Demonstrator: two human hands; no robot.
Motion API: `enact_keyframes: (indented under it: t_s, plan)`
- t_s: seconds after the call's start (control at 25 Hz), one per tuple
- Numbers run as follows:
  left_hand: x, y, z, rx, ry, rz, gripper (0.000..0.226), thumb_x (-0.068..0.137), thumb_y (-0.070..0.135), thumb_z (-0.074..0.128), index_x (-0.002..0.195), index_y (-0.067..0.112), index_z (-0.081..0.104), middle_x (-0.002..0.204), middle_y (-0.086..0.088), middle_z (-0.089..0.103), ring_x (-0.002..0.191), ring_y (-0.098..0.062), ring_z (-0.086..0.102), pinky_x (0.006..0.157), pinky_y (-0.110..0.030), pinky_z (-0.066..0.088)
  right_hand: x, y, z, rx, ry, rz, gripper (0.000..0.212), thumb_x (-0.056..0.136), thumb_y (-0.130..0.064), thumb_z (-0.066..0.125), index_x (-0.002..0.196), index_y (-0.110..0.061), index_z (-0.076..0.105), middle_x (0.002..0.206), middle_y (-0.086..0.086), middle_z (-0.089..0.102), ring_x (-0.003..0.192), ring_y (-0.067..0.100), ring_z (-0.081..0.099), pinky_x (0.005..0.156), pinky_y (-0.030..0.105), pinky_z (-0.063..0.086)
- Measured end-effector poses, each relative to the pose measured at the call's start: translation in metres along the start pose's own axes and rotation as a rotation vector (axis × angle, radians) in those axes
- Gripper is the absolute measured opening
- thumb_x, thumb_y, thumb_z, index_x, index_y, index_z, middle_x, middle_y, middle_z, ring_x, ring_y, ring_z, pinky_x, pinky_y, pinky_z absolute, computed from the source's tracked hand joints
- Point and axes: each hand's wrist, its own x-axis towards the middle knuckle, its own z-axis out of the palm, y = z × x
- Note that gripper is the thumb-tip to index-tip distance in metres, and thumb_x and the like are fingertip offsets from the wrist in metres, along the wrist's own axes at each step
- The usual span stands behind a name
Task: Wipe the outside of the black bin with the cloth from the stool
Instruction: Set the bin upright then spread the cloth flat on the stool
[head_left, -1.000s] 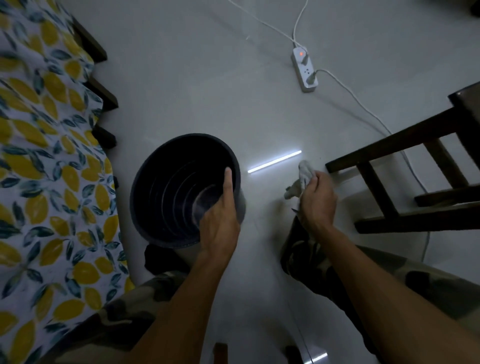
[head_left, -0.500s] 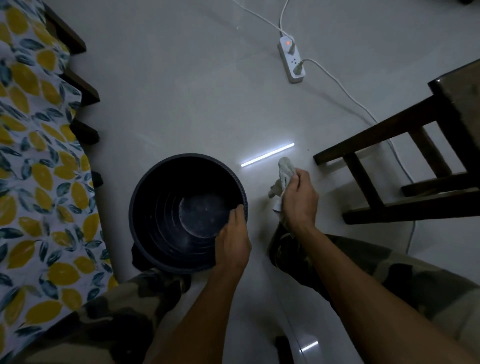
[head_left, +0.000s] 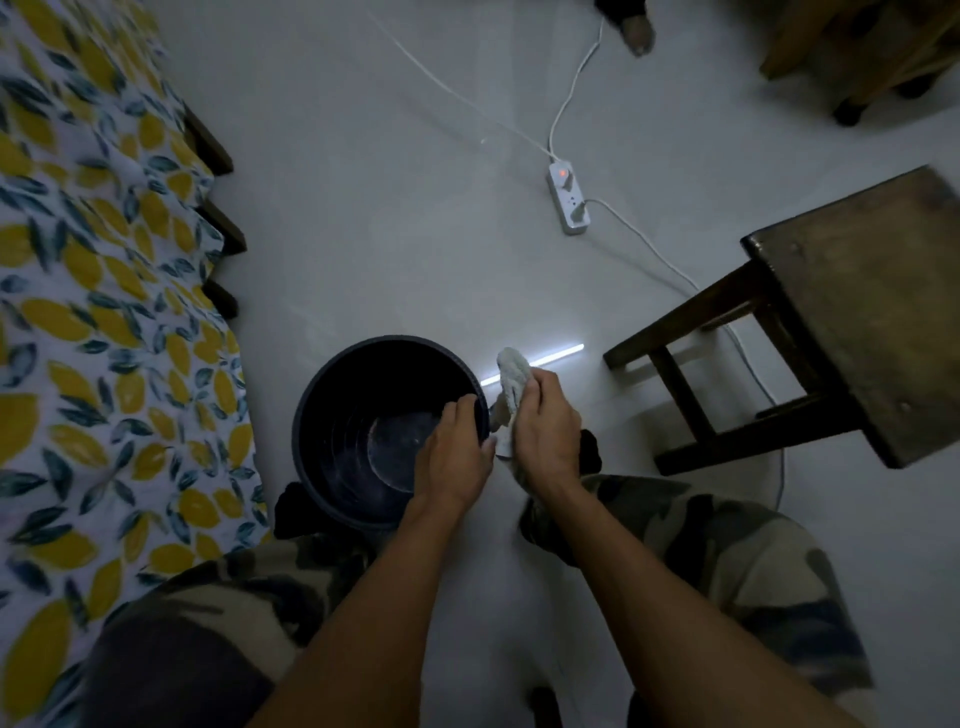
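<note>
The black bin (head_left: 332, 410) stands upright on the pale floor between my knees, its empty inside facing the camera. My left hand (head_left: 456, 451) grips its right rim, fingers curled over the edge into the bin. My right hand (head_left: 545, 435) holds the crumpled light cloth (head_left: 511, 378) just right of that rim, close against the bin's outer right side. The bin's outer wall is mostly hidden from this steep angle. The dark wooden stool (head_left: 852, 306) stands to the right with a bare seat.
A bed with a lemon-print sheet (head_left: 88, 322) fills the left side. A white power strip (head_left: 567, 202) and its cables lie on the floor beyond the bin. My camouflage trouser legs (head_left: 691, 545) flank the bin. More wooden furniture (head_left: 862, 47) sits at the top right.
My right hand has brought the cloth leftward to the bin's right side. My left hand kept its grip on the rim. The view has pulled back and now shows the stool seat.
</note>
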Motion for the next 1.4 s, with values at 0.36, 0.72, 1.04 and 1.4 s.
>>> enact_keyframes:
  t_s: [0.36, 0.72, 1.04, 1.4]
  plan:
    - [-0.057, 0.052, -0.105, -1.16, 0.089, -0.362, 0.044, 0.104, 0.039, 0.04, 0.093, 0.012, 0.073, 0.092, -0.01, 0.075, 0.091, -0.027, 0.069, 0.075, -0.033, 0.052, -0.086, -0.086, -0.067, 0.105, -0.175, -0.341, 0.022, 0.099, -0.039, 0.06, 0.106, -0.029, 0.078, 0.103, -0.011, 0.077, 0.096, 0.004, 0.069, 0.09, 0.03, 0.057]
    - [-0.138, 0.065, -0.199, -1.375, 0.098, 0.143, 0.059, 0.067, 0.01, 0.075, 0.12, -0.012, 0.061, 0.117, -0.027, 0.066, 0.105, -0.041, 0.063, 0.096, -0.045, 0.05, -0.13, -0.162, -0.126, 0.512, -0.288, -0.054, 0.057, 0.079, -0.04, 0.083, 0.125, -0.014, 0.061, 0.119, 0.01, 0.07, 0.105, 0.023, 0.072, 0.095, 0.042, 0.06]
    - [-0.187, 0.076, -0.225, -1.391, -0.089, 0.174, 0.063, 0.091, 0.052, 0.062, 0.123, -0.001, 0.069, 0.12, -0.023, 0.07, 0.111, -0.035, 0.068, 0.101, -0.044, 0.051, -0.163, -0.173, -0.17, 0.5, -0.511, -0.172, 0.013, 0.093, -0.015, 0.076, 0.086, -0.009, 0.067, 0.089, 0.016, 0.07, 0.079, 0.023, 0.065, 0.066, 0.03, 0.053]
    - [-0.177, 0.082, -0.23, -1.036, 0.294, 0.21, 0.021, 0.089, 0.034, 0.073, 0.098, 0.015, 0.071, 0.097, -0.002, 0.074, 0.096, -0.019, 0.065, 0.075, -0.025, 0.049, -0.188, -0.2, -0.211, 0.183, -0.362, -0.584, 0.015, 0.088, -0.026, 0.078, 0.097, -0.015, 0.08, 0.08, -0.002, 0.076, 0.077, 0.013, 0.068, 0.077, 0.033, 0.055]
